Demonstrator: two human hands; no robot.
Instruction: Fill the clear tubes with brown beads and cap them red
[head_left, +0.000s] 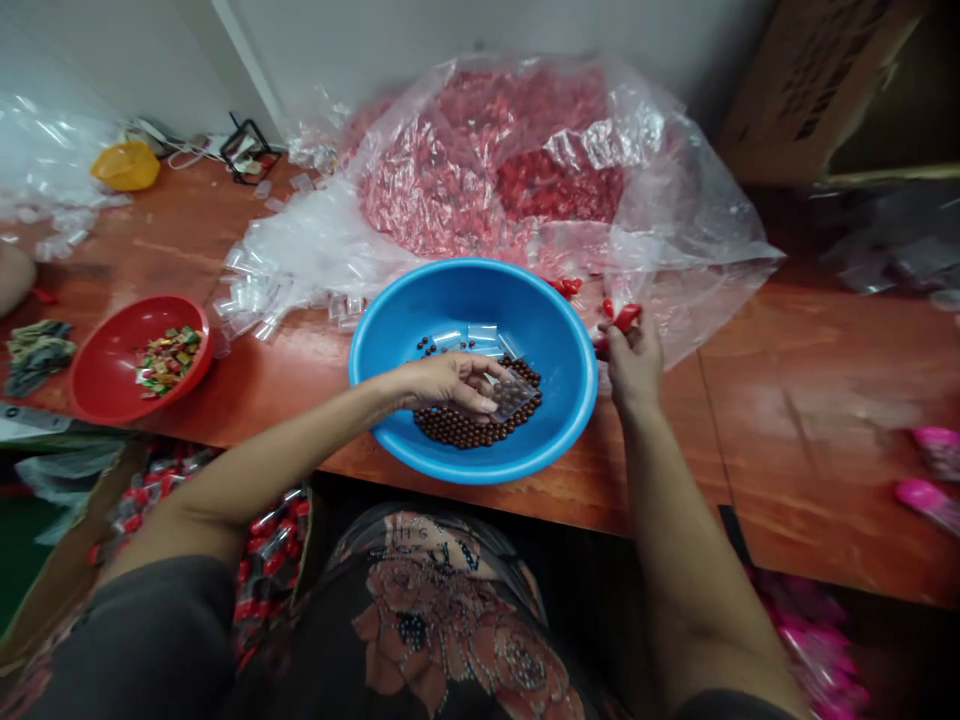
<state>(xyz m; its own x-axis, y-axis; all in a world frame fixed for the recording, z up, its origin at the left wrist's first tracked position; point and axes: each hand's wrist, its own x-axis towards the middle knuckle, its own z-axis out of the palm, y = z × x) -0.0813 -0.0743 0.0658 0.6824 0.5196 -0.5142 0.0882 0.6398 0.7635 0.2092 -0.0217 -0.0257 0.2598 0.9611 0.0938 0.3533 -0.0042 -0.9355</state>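
Note:
A blue basin (472,467) stands at the table's front edge with many small brown balls (465,428) and several clear plastic containers (482,336) inside. Over the basin, my left hand (454,383) is closed on a small clear container (514,396) that has brown balls in it. To the right of the rim, my right hand (636,365) pinches a red cap (626,317). A large clear bag full of red pieces (480,150) lies behind the basin, its open side near my right hand.
A red bowl (97,365) of wrapped sweets sits at the left, beside a crumpled cloth (39,352). Clear containers (259,290) lie behind it. Below the table is a box of red-capped containers (274,550). Pink-capped items (926,498) are at the far right.

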